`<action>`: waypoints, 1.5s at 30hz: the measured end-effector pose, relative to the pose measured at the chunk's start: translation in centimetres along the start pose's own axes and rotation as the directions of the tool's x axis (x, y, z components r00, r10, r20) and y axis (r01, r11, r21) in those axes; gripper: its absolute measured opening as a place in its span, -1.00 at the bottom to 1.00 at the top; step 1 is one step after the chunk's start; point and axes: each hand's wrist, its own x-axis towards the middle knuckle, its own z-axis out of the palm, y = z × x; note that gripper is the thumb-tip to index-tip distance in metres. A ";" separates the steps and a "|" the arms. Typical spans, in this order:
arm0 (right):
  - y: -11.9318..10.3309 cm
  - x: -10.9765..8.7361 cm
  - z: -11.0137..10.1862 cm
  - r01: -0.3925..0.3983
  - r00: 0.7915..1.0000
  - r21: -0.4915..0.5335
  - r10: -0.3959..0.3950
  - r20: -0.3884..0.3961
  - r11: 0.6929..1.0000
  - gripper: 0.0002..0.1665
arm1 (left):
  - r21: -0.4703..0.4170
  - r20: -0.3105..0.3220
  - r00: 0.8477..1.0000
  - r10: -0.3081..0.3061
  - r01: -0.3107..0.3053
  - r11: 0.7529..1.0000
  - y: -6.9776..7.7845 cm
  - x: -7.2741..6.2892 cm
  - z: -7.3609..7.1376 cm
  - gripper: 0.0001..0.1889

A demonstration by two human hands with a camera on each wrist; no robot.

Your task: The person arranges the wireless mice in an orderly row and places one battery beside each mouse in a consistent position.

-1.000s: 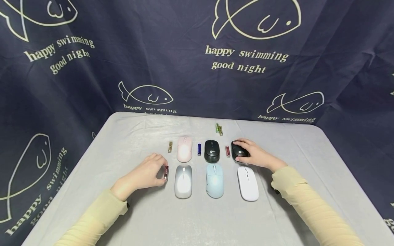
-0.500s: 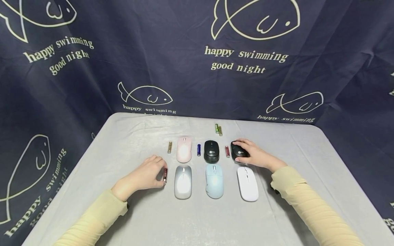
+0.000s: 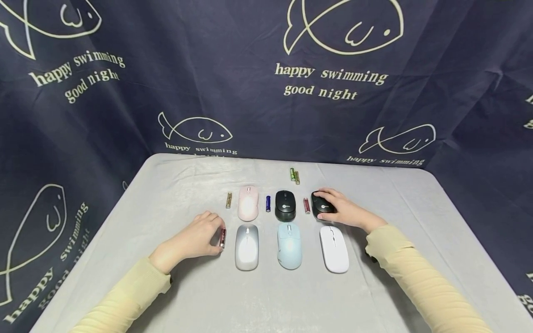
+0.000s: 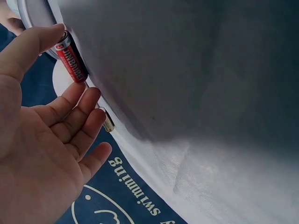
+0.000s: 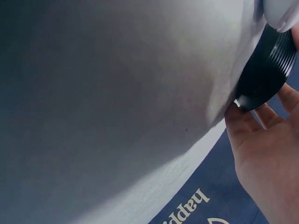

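In the left wrist view a red battery is pinched end to end between the thumb and a fingertip of my left hand. The head view has this left hand low at the table, left of a silver mouse. My right hand grips the rightmost black mouse, thumb on the near side and fingers over the far side. In the right wrist view the black mouse's ribbed side shows between the fingers. A dark red battery lies just left of that mouse.
A pink mouse, a second black mouse, a light blue mouse and a white mouse lie on the table. Among them are a gold battery and a blue battery. Green batteries lie farther back.
The view has shifted very slightly. My left hand, with the red battery, has edged a little left, away from the silver mouse. The right hand keeps its grip on the black mouse.
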 end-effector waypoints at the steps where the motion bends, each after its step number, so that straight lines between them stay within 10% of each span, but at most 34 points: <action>1: 0.0 0.0 0.0 0.000 1.000 0.000 0.000 0.000 1.000 -0.21 | 0.001 -0.002 1.000 0.000 0.000 1.000 0.0 0.0 0.0 -0.50; 18: 0.0 0.0 -0.1 -0.003 1.000 0.004 0.003 0.003 1.000 -0.20 | 0.012 -0.043 0.998 0.045 -0.045 0.999 0.2 0.8 -1.3 -0.47; 45: 0.5 0.1 0.1 -0.002 1.000 -0.022 0.003 0.006 1.000 -0.19 | -0.002 -0.083 0.995 0.056 -0.056 0.998 1.6 9.2 -8.3 -0.47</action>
